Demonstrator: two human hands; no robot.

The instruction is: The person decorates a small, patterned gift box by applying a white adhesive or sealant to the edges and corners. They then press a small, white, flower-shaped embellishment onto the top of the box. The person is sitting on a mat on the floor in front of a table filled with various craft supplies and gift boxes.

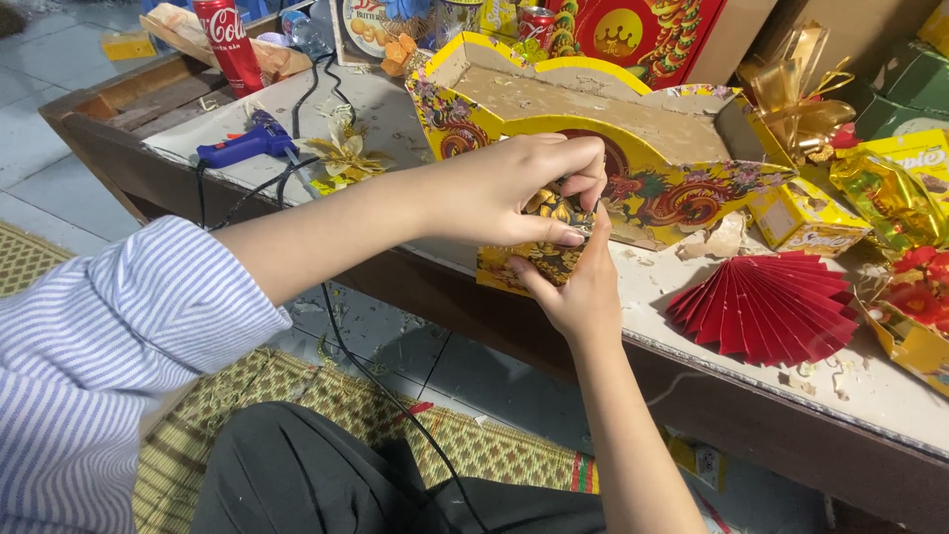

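Box (593, 148) long axis L-R, both hands (539, 213).

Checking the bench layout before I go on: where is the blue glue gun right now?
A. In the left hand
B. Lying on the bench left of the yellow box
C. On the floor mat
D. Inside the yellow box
B: the blue glue gun lies on the bench, left of the yellow box, while both hands work at the box front.

Blue glue gun (245, 146) left of red paper fan (769, 307); red can (227, 44) behind gun; gold ribbon bow (796, 94) above fan.
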